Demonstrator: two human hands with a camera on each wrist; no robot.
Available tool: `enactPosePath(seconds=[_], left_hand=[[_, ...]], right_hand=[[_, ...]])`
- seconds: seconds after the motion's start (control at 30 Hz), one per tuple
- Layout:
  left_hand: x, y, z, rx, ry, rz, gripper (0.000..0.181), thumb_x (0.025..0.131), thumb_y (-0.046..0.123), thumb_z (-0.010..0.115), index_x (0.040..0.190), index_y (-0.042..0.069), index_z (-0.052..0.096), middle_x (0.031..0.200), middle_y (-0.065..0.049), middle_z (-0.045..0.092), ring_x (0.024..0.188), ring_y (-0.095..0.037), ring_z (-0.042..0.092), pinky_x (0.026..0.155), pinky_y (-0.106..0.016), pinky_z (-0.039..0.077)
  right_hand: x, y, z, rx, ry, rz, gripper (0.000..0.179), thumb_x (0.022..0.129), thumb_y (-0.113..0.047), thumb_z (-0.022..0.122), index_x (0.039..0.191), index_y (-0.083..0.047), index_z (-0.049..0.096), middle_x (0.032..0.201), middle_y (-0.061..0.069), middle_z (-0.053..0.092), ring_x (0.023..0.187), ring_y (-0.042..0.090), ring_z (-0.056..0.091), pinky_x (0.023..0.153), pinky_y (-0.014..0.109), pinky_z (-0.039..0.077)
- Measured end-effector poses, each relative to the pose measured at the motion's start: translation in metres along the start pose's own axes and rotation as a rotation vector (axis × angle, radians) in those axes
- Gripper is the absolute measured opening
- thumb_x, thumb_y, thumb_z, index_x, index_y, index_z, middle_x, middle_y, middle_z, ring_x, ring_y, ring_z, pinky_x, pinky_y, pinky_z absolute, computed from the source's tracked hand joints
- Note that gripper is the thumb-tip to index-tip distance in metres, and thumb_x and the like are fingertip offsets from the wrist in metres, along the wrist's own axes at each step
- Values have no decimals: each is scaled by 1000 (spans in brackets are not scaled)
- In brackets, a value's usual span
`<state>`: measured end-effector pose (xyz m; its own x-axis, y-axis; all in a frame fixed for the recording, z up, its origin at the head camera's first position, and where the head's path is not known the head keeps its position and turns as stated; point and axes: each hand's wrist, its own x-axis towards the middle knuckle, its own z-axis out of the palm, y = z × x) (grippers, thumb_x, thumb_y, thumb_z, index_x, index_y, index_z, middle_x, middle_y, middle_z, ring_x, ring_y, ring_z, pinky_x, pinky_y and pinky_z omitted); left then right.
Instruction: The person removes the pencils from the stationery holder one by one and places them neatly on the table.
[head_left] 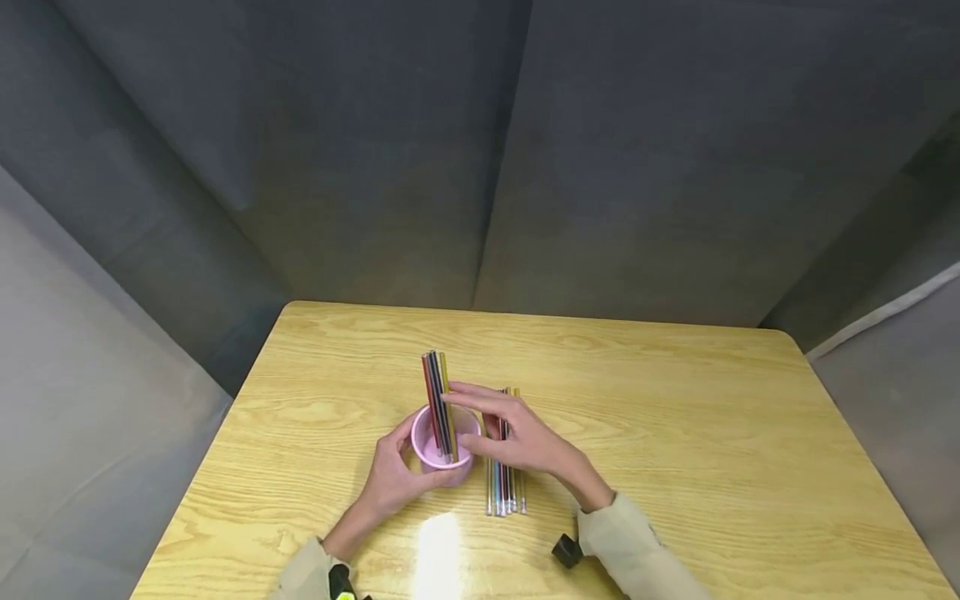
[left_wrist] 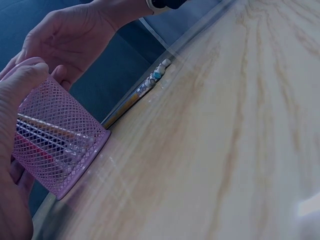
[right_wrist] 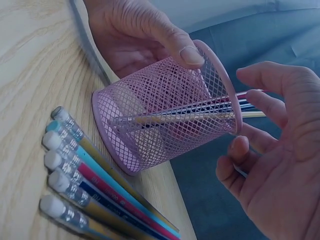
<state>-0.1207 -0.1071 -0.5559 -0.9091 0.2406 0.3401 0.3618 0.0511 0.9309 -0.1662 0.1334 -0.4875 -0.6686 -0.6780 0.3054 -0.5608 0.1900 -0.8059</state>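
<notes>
A pink mesh pencil cup stands on the table, and my left hand grips it from the left side, thumb near the rim. Several pencils lean inside it, red, dark and yellow, with their eraser ends down at the bottom. My right hand is at the cup's right side, its fingers loosely extended by the upper part of these pencils. Beneath that hand, partly hidden by it, a row of loose pencils lies on the table. Their white and blue erasers show in the right wrist view.
The wood-grain table stretches out on both sides of the cup. Behind it hangs a dark grey curtain. A small black object shows beside the right sleeve.
</notes>
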Motion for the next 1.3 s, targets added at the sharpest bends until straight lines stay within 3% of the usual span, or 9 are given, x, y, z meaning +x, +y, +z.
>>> enactPosePath(seconds=[0.3, 0.37, 0.43, 0.53, 0.57, 0.67, 0.77, 1.07, 1.3], left_hand=[[0, 1, 2, -3, -3, -8, 91, 71, 7, 95, 151, 8, 53, 144, -13, 63, 132, -34, 59, 116, -43, 47], [1, 1, 2, -4, -2, -11, 91, 70, 6, 95, 151, 9, 53, 144, -13, 63, 132, -34, 59, 116, -44, 47], [1, 1, 1, -8, -1, -16, 91, 70, 5, 95, 151, 9, 53, 144, -12, 63, 131, -34, 60, 115, -45, 48], [1, 0, 1, -9, -2, -25, 91, 70, 4, 95, 150, 10, 53, 143, -11, 64, 131, -33, 60, 115, -45, 48], [1, 0, 1, -8, -2, -25, 91, 70, 4, 95, 150, 10, 53, 143, -11, 64, 131, -33, 60, 115, -45, 47], [1, 0, 0, 2, -3, -18, 91, 70, 6, 95, 151, 10, 53, 144, -11, 63, 131, -35, 59, 116, -46, 47], [1, 0, -1, 10, 0, -10, 91, 71, 5, 95, 151, 10, 53, 144, -11, 63, 131, -34, 59, 115, -44, 48], [2, 0, -1, 11, -3, 21, 91, 70, 4, 95, 150, 7, 53, 143, -13, 63, 131, -32, 60, 115, -39, 49], [2, 1, -1, 26, -3, 9, 91, 70, 7, 96, 150, 9, 54, 143, -11, 64, 130, -33, 61, 114, -41, 49]], right_hand=[[2, 5, -1, -4, -32, 10, 57, 99, -20, 73, 152, -18, 55, 151, 7, 59, 61, 16, 49, 54, 24, 46], [2, 6, -1, -7, -44, 35, 56, 99, -23, 72, 152, -22, 55, 155, 5, 54, 81, 17, 61, 68, 26, 54], [2, 7, 0, -1, -60, 56, 56, 100, -26, 72, 153, -25, 54, 159, 4, 50, 111, 21, 64, 89, 34, 58], [2, 6, 1, 3, -76, 83, 57, 100, -30, 71, 154, -30, 53, 162, 0, 45, 145, 21, 45, 114, 46, 47], [2, 6, 1, 4, -75, 86, 57, 100, -31, 71, 154, -30, 52, 162, 0, 46, 140, 20, 50, 111, 44, 49], [2, 7, 2, -3, -61, 69, 59, 100, -29, 71, 155, -27, 51, 157, 0, 51, 98, 15, 64, 82, 32, 58], [3, 7, 1, -6, -43, 44, 59, 100, -26, 71, 155, -22, 52, 150, 2, 58, 64, 14, 48, 55, 26, 47], [2, 4, -3, -28, -7, 18, 57, 99, -22, 73, 153, -19, 54, 147, 1, 60, 64, 7, 51, 54, 23, 48], [2, 1, -5, -22, 21, -10, 57, 96, -14, 75, 150, -14, 56, 146, 8, 61, 64, 7, 51, 54, 22, 48]])
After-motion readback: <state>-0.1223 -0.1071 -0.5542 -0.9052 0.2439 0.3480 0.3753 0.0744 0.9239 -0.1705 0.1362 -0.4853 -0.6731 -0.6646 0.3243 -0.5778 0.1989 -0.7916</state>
